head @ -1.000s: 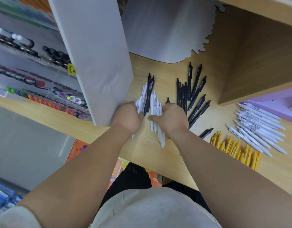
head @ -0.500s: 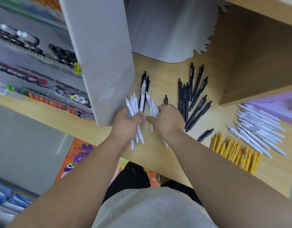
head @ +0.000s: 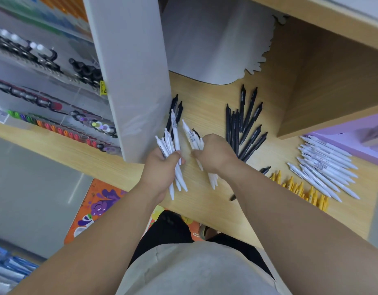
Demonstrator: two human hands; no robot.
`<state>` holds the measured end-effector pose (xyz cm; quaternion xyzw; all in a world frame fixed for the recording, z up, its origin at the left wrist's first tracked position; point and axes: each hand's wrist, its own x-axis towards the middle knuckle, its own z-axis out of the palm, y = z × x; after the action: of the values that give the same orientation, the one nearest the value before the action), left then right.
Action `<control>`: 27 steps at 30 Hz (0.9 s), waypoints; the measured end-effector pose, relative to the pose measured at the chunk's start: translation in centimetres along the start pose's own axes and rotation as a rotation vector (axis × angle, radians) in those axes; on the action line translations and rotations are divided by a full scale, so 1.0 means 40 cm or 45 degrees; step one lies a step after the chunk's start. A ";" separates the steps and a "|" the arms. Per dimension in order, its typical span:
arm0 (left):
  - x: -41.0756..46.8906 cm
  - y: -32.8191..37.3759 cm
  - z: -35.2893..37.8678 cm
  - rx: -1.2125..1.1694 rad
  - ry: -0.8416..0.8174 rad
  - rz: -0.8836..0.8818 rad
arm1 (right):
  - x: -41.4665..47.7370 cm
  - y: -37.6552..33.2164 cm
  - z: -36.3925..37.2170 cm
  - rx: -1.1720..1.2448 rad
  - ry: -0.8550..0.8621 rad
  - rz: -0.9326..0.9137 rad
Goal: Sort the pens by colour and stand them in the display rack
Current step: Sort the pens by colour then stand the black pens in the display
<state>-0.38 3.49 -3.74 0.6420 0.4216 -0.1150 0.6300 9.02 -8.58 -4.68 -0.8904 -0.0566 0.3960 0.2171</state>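
Observation:
My left hand (head: 162, 169) grips a fan of several white pens (head: 170, 143) lifted a little off the wooden shelf (head: 207, 107). My right hand (head: 215, 152) lies curled over a second clutch of white pens (head: 191, 135) on the shelf; their tips stick out beneath the wrist. Two black pens (head: 177, 107) lie just behind the left bundle. A heap of black pens (head: 245, 124) lies to the right of my right hand. Further right lie a pile of white pens (head: 326, 167) and a row of yellow pens (head: 300, 188). The display rack (head: 56, 116) with coloured pens is at the left.
A white upright panel (head: 128, 71) divides the rack from the shelf, close to my left hand. A wooden box wall (head: 332, 81) and a purple box (head: 354, 133) stand at the right. A grey sheet (head: 209, 39) lies at the back. One black pen (head: 265, 170) lies by my right forearm.
My left hand has gathered white pens and lifted them into a fan, drawing left of the right hand. The right hand has stayed over the remaining white pens.

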 end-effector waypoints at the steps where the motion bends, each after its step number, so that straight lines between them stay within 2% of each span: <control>1: -0.004 0.004 0.009 0.002 -0.022 0.003 | -0.013 0.017 -0.017 0.068 -0.009 0.002; 6: -0.042 0.044 0.085 0.003 -0.113 0.076 | -0.093 0.134 -0.137 0.480 0.045 0.017; 13: -0.124 0.064 0.271 0.076 -0.283 0.061 | -0.230 0.379 -0.306 0.716 0.166 0.085; 15: -0.152 0.061 0.337 0.069 -0.341 0.019 | -0.267 0.447 -0.348 0.636 0.167 0.103; 21: -0.229 0.033 0.520 0.126 -0.484 -0.099 | -0.300 0.598 -0.445 0.023 0.135 0.179; 27: -0.211 0.016 0.648 0.111 -0.385 -0.152 | -0.219 0.675 -0.449 -0.077 0.163 0.202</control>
<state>4.78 -23.26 -2.21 0.6180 0.3541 -0.2657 0.6497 14.23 -41.39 0.25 -0.9218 0.0160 0.3522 0.1611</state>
